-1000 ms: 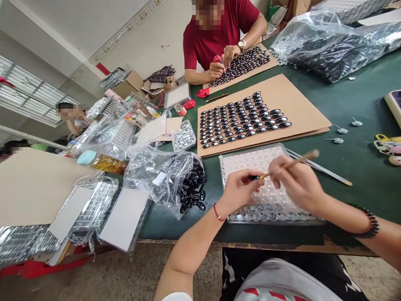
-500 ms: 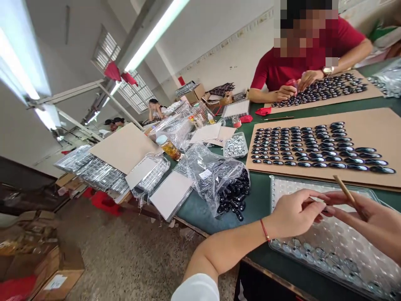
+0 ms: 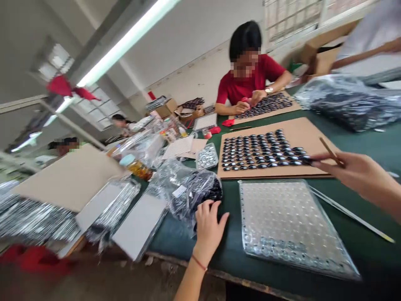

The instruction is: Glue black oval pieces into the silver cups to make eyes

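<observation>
My left hand (image 3: 209, 223), fingers spread and bent, reaches to the open mouth of a clear plastic bag (image 3: 175, 179) with glossy black pieces (image 3: 210, 188) inside. Its fingertips are at the pieces; no held piece shows. My right hand (image 3: 360, 169) is closed on a thin brown stick (image 3: 331, 151), which points up and left. Its fingertips also pinch or press a black oval piece (image 3: 307, 159) at the right end of a row on the cardboard sheet (image 3: 313, 133). Several rows of such ovals lie there. In front is a clear tray (image 3: 282, 213) with round hollows.
Across the green table (image 3: 232, 246) a co-worker in red (image 3: 272, 67) handles black pieces on another cardboard. A tub of small shiny parts (image 3: 206, 156), a jar (image 3: 136, 167), white-topped packs (image 3: 140, 225), tweezers-like strips (image 3: 351, 213) and a large bag (image 3: 354, 102) lie around.
My hands, together over the clear tray before, have parted. The left went left to the bag of black pieces; the right went to the end of a row on the cardboard. The view turned right.
</observation>
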### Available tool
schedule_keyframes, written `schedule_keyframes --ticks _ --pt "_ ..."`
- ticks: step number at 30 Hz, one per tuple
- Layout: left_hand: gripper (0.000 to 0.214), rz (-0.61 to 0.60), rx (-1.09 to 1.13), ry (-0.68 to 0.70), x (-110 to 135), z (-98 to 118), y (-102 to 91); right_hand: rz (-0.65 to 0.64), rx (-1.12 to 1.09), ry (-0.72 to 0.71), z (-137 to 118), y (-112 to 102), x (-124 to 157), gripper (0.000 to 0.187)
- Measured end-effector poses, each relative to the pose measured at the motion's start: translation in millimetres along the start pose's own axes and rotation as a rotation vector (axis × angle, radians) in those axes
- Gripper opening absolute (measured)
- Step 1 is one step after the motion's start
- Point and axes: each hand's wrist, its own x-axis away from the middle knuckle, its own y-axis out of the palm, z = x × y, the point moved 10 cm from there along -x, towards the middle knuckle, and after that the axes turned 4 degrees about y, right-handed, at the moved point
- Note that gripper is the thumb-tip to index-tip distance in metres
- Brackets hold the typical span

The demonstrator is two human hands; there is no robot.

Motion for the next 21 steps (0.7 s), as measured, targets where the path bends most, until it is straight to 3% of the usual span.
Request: schedule_keyframes --ticks 2,4,7,10,15,21 --pt "0.034 -0.017 -0.100 0.024 -1 -13 10.2 0.062 0.071 0.066 12 -15 -30 0.022" --pt "0.035 -0.026 -0.156 0.053 -2 -19 19.5 0.111 0.141 0.014 16 -21 -60 0.016" --pt "0.029 -0.051 -0.146 0.090 -4 -19 29.7 0.017 0.230 -0.089 21 -3 -98 0.015" --pt "0.024 -0.047 -0.111 0.130 -6 -16 31.9 -0.017 0.291 -0.088 34 16 -125 0.012" --pt "0.023 -0.007 -0.166 0.174 -9 -14 29.6 -0.004 0.388 -0.043 58 37 -141 0.014" --pt "0.022 0.010 -0.150 0.168 -11 -17 33.0 -0.006 0.449 -0.066 61 42 -135 0.021"
